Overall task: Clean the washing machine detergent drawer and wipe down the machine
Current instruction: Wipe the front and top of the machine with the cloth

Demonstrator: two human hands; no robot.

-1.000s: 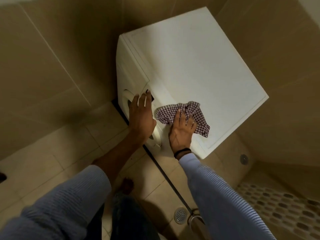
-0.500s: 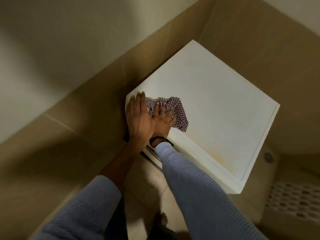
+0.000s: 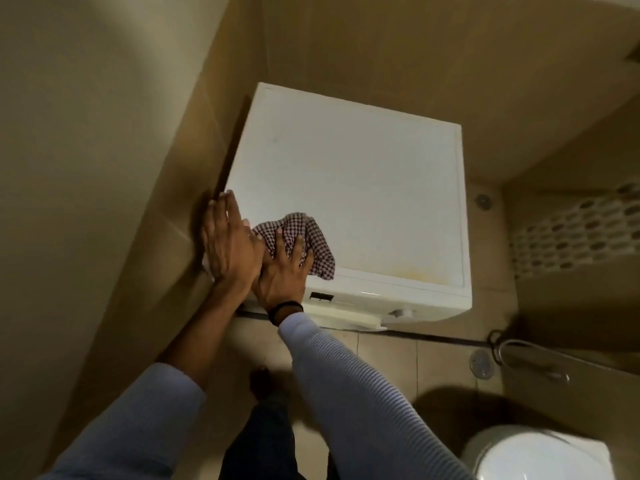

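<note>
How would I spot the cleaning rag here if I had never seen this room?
Find the white washing machine against the tan tiled wall. On its top, near the front left corner, the right hand presses a crumpled maroon-and-white checked cloth, the only patterned thing there.

No legible text, label, brand, number or sign anywhere in view. Small dark display window [image 3: 321, 297] on the near front panel of the washing machine [image 3: 363, 188]: contents too small and blurred to read. Markings around the control knob [image 3: 401, 312], right of the display window: not discernible.
</note>
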